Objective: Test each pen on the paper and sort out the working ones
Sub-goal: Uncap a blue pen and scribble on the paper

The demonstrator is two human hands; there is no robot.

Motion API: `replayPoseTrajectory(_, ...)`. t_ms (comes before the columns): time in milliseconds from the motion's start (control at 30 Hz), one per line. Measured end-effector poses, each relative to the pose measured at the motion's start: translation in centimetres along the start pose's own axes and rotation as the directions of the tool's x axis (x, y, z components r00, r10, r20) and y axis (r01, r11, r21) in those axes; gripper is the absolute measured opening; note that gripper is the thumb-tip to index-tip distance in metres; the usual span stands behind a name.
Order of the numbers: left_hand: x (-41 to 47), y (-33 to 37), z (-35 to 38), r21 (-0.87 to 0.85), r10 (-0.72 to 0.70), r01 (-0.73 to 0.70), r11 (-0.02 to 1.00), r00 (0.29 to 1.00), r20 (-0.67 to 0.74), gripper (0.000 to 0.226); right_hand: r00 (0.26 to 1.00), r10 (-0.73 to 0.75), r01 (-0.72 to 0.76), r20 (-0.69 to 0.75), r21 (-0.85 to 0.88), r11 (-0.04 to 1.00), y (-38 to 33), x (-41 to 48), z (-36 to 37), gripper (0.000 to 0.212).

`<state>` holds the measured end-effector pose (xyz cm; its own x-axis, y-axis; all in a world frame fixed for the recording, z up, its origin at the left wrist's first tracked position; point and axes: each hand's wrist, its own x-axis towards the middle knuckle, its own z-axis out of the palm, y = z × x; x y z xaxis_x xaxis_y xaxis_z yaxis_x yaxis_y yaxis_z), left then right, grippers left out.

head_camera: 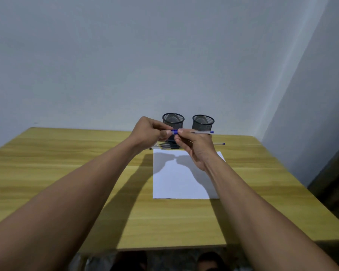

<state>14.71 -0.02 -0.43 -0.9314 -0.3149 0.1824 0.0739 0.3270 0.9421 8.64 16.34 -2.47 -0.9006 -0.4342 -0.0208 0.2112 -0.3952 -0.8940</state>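
Note:
Above the far edge of the white paper (182, 178) I hold a clear pen with blue ends (201, 132) level. My right hand (194, 145) grips its barrel. My left hand (152, 132) pinches its blue cap (174, 131). Several more pens (164, 146) lie in a row behind the paper, partly hidden by my hands. One further pen (220, 143) lies to the right. Two black mesh cups, the left (173, 120) and the right (203, 122), stand at the back.
The wooden table (67, 163) reaches a pale wall at the back. A wall corner and a dark edge (333, 173) stand close on the right. The table's front edge runs near the bottom of the view.

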Motion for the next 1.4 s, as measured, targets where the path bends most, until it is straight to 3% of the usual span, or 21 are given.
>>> replayPoseTrajectory(200,0.4,-0.7,-0.9,0.131,0.047,-0.039,0.991,0.997,-0.061,0.015,0.999,0.001,0.000,-0.033,0.021,1.000,0.7,0.4,1.2,0.002)
replayPoseTrajectory(567,-0.4,-1.2,-1.6,-0.120,-0.126,0.120,0.986,0.991,-0.048,0.008,0.999,0.027,-0.029,-0.035,-0.063,0.998,0.9,0.4,2.1,0.003)
replayPoseTrajectory(733,-0.5,-1.2,-1.8,-0.024,-0.110,0.108,0.994,0.990,-0.084,0.010,0.997,0.055,-0.055,-0.048,-0.015,0.998,1.9,0.2,2.3,0.003)
replayPoseTrajectory(833,-0.9,-1.2,-2.1,-0.064,-0.159,0.155,0.986,0.984,-0.075,0.010,0.997,0.060,-0.061,-0.051,-0.015,0.998,2.1,0.2,2.6,0.002)
replayPoseTrajectory(967,-1.2,-1.3,-1.8,-0.194,-0.254,0.230,0.954,0.961,-0.109,0.007,0.999,-0.032,0.029,-0.021,-0.155,0.987,2.1,0.5,2.9,0.004)
replayPoseTrajectory(1100,-1.0,-1.6,-1.6,-0.072,-0.160,0.151,0.986,0.975,-0.153,0.010,0.998,0.000,-0.003,-0.060,-0.054,0.999,2.6,0.2,2.8,0.003)
replayPoseTrajectory(1233,-0.8,-1.3,-1.5,-0.166,-0.283,0.261,0.951,0.951,-0.122,0.006,0.996,0.052,-0.051,-0.073,0.015,0.999,3.0,0.4,2.7,0.004)
replayPoseTrajectory(1333,-0.7,-1.3,-1.7,-0.282,-0.416,0.390,0.877,0.909,-0.037,0.005,0.997,0.048,-0.052,-0.059,-0.063,0.997,3.2,0.7,2.7,0.006)
replayPoseTrajectory(1400,-0.3,-1.9,-2.0,-0.251,-0.390,0.360,0.899,0.917,-0.081,0.005,0.999,0.028,-0.032,-0.046,-0.091,0.995,3.1,0.9,2.7,0.006)
